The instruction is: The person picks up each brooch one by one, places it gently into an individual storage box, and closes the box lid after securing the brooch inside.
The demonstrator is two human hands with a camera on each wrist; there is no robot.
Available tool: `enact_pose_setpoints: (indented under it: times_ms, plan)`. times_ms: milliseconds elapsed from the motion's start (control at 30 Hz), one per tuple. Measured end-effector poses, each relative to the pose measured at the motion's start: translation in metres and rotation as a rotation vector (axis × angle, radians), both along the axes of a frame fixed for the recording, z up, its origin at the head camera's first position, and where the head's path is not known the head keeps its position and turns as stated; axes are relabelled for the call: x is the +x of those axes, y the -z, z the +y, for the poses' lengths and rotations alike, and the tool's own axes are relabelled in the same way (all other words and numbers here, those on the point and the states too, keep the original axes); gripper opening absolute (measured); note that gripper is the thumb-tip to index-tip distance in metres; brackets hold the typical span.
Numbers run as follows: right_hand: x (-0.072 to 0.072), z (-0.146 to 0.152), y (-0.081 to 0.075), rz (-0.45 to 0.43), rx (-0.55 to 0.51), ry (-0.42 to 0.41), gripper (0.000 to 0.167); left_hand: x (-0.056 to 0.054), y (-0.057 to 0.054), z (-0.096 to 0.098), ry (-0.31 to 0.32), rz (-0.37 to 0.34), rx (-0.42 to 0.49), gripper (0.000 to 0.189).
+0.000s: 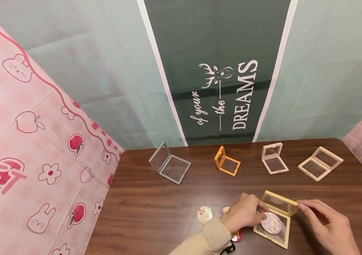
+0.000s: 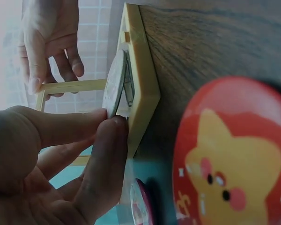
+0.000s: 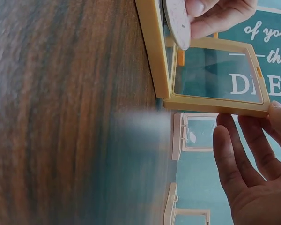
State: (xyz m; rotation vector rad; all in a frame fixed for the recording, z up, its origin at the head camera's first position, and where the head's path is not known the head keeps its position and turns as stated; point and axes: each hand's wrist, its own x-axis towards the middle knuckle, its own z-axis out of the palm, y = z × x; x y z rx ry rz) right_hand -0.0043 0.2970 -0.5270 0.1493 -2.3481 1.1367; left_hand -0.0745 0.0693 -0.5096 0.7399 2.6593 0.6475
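A cream-yellow square case with clear film panels lies on the table, its lid raised. Between thumb and fingers, my left hand pinches a pale pink round badge by its edge. The badge is tilted over the case's base, close to the film, as the left wrist view shows. My right hand holds the lid's outer corner, thumb on one side and fingers behind. Beside my left hand lie a red badge with a yellow star, a purple-rimmed badge and a whitish badge.
Along the table's back stand open cases: grey, orange, pale pink and cream. A green printed cloth hangs behind the wooden table, and a pink patterned cloth hangs at the left.
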Motion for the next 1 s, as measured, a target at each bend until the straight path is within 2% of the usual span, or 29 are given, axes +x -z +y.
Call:
enact_pose_setpoints:
  times_ms: [333,567,833,900,1000]
  plan:
    - [-0.002,0.002,-0.005,-0.004,0.015,-0.019,0.034,0.001,-0.005,0.001,0.004,0.056,-0.049,0.015]
    - [-0.001,0.003,-0.004,-0.011,0.020,-0.020,0.034,0.004,-0.001,0.000,0.010,0.088,-0.040,0.017]
    - [0.001,0.005,-0.004,0.000,0.022,-0.026,0.035,0.006,0.000,-0.009,0.071,0.175,0.007,0.015]
    - [0.002,0.006,-0.004,-0.010,0.019,-0.021,0.034,0.009,-0.002,-0.013,0.085,0.174,0.019,0.020]
    - [0.002,0.006,-0.004,-0.028,0.017,-0.010,0.032,0.016,-0.004,-0.018,0.090,0.173,-0.010,0.037]
